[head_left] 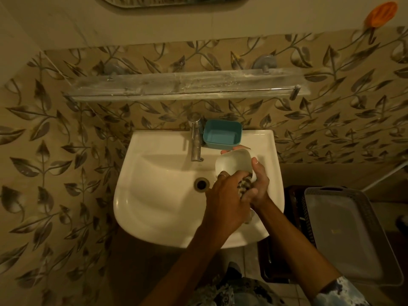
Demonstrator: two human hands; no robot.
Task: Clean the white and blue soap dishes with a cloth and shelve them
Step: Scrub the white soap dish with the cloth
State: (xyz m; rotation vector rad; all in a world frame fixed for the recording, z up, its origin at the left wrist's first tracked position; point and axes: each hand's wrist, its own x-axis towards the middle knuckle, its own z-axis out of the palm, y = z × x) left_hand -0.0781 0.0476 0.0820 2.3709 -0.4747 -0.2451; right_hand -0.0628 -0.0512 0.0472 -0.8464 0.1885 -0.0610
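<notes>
wiping white plastic soap dish (231,164): right grip (261,186) curled round it, left grip (225,195) pinching striped cloth (245,186) inside. next likely calls for lifting onto clear glass shelf (176,87).

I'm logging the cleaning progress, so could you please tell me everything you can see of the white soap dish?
The white soap dish is a rounded, glossy tray, plastic by its look, empty inside. It is tilted, its hollow facing the camera, above the right side of the sink. The right hand grips it, thumb on its right rim; the left hand holds a striped cloth against its near end.
</notes>
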